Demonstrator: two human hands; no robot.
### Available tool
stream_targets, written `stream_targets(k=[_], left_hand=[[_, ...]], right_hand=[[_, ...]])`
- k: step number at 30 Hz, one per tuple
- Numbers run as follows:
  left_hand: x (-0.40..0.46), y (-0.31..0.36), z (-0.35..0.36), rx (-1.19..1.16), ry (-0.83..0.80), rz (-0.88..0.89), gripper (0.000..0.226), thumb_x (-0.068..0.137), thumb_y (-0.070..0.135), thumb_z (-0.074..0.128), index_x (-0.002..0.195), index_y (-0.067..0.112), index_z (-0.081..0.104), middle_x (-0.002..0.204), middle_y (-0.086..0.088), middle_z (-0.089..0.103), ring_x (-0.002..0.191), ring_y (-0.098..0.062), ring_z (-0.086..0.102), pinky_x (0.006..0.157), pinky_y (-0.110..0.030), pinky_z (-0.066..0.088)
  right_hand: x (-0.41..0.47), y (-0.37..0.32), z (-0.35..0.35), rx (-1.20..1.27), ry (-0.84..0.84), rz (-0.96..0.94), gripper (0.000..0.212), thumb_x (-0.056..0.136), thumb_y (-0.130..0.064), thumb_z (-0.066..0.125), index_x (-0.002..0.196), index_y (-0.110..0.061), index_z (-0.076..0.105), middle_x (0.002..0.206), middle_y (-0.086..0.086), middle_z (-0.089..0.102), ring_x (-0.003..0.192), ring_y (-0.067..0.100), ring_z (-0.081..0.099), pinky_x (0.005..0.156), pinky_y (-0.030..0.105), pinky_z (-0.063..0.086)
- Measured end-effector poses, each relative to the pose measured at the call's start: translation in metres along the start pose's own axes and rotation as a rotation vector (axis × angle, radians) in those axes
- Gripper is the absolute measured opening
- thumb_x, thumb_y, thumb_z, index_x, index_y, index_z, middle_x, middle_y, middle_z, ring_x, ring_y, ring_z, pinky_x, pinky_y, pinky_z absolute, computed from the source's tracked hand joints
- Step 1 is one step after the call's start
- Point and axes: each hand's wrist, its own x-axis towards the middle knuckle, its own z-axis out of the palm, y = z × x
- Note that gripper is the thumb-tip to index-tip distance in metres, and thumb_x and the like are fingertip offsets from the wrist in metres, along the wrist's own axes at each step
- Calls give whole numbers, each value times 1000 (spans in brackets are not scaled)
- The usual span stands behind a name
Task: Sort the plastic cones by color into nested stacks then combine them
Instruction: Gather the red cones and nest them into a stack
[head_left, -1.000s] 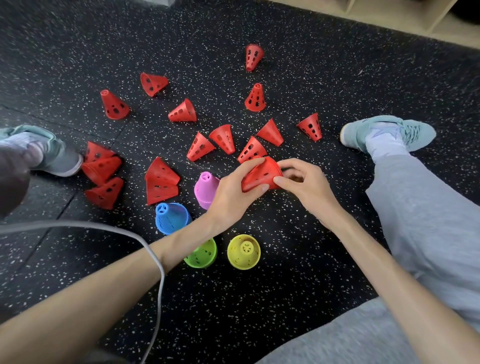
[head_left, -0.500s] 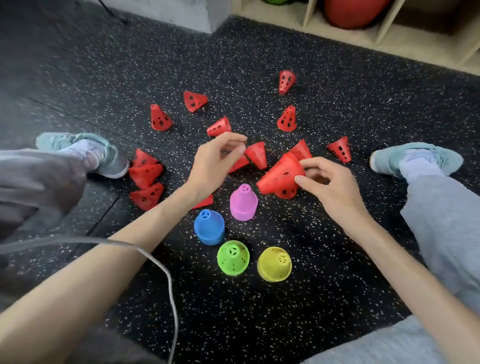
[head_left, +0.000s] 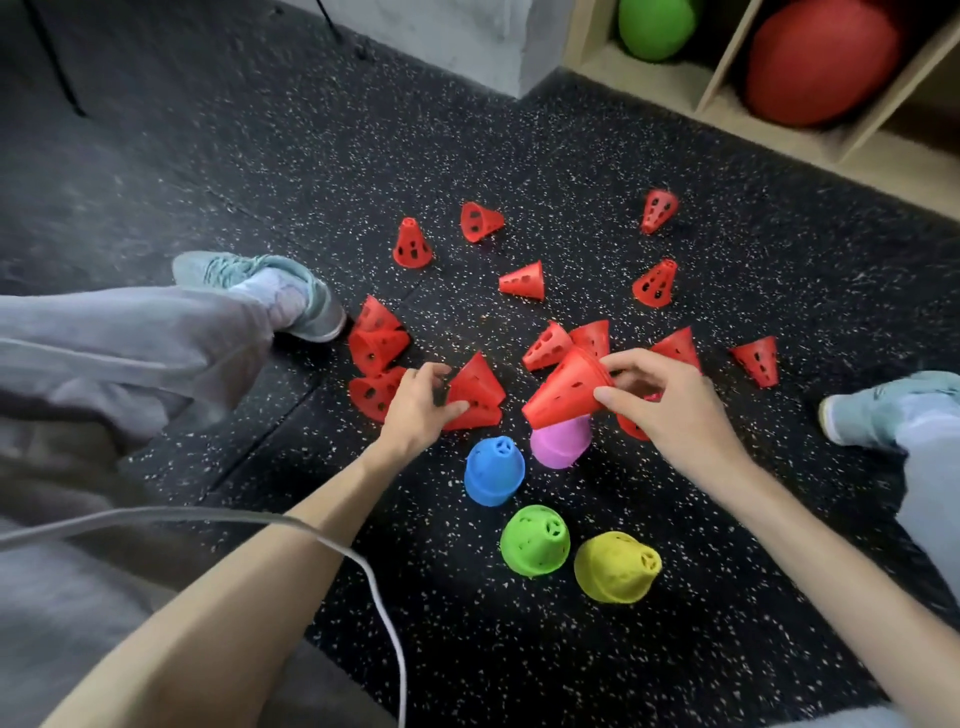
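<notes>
My right hand (head_left: 662, 405) grips the wide rim of a nested stack of red cones (head_left: 563, 392), held tilted above the floor with its tip pointing down-left. My left hand (head_left: 415, 405) pinches a loose red cone (head_left: 475, 389) that lies on the floor on top of another. Upright stacks stand close to me: pink (head_left: 561, 441), partly hidden by the held stack, then blue (head_left: 493, 470), green (head_left: 535, 540) and yellow (head_left: 615, 566). Several more red cones lie scattered beyond my hands, some tipped on their sides.
My legs in grey trousers and teal shoes (head_left: 291, 291) flank the work area on the black speckled floor (head_left: 519, 649). A white cable (head_left: 363, 566) crosses my left forearm. A wooden shelf at the back right holds a green ball (head_left: 654, 26) and a red ball (head_left: 821, 62).
My left hand let go of the red stack, swung left and came down on a loose red cone on the floor. My right hand kept the stack. The camera tilted up.
</notes>
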Motion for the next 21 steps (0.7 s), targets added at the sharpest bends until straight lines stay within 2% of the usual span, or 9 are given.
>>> stream_targets(k=[3, 6, 8, 10, 12, 14, 17, 21], left_hand=[[-4, 2, 6, -150, 38, -51, 49, 88, 25, 81, 126, 15, 52, 98, -2, 71, 87, -16, 67, 72, -21, 46], [-10, 7, 5, -176, 89, 14, 44, 92, 10, 75, 127, 14, 49, 87, 4, 72, 77, -4, 65, 73, -24, 48], [-11, 12, -1, -169, 111, 75, 45, 93, 3, 71, 131, 14, 48, 86, 8, 70, 78, 2, 63, 74, -19, 50], [-9, 23, -15, -143, 100, 174, 45, 94, 2, 69, 133, 14, 49, 87, 9, 69, 82, 1, 65, 78, -16, 51], [-3, 38, -35, -79, 66, 296, 39, 94, 2, 69, 129, 14, 56, 88, 7, 71, 85, -5, 67, 85, -27, 54], [0, 59, -61, -4, 26, 388, 32, 94, 4, 70, 124, 14, 65, 88, 7, 70, 84, -9, 67, 87, -33, 55], [-7, 93, -102, 133, -28, 565, 20, 94, 11, 73, 112, 19, 75, 92, 6, 69, 86, -11, 65, 84, -27, 53], [-27, 127, -144, 217, -65, 674, 13, 93, 21, 75, 105, 23, 78, 96, 7, 70, 91, -6, 61, 85, -21, 46]], right_hand=[[7, -6, 11, -28, -27, 1, 23, 89, -20, 77, 97, -40, 69, 81, -11, 73, 79, -3, 63, 74, 16, 41], [18, -15, 16, -50, -41, -22, 22, 89, -19, 77, 100, -37, 71, 84, -6, 72, 75, -2, 62, 72, 13, 42], [31, -26, 13, -78, -36, -52, 19, 89, -20, 76, 103, -33, 74, 85, -4, 72, 76, 3, 62, 72, 17, 45], [47, -42, 5, -112, -31, -91, 19, 89, -21, 76, 107, -29, 74, 85, -3, 72, 77, 10, 65, 72, 25, 51], [64, -58, -7, -149, -1, -143, 19, 88, -20, 76, 107, -26, 75, 86, 0, 73, 77, 15, 65, 79, 30, 51], [79, -75, -21, -163, 17, -186, 18, 87, -19, 76, 104, -27, 75, 85, 3, 72, 76, 11, 62, 79, 27, 48], [94, -94, -38, -181, 2, -238, 18, 87, -17, 76, 98, -31, 73, 86, 6, 73, 75, 11, 60, 74, 26, 46], [101, -102, -43, -161, -68, -262, 16, 88, -20, 76, 99, -31, 75, 81, -5, 72, 81, 23, 66, 83, 36, 50]])
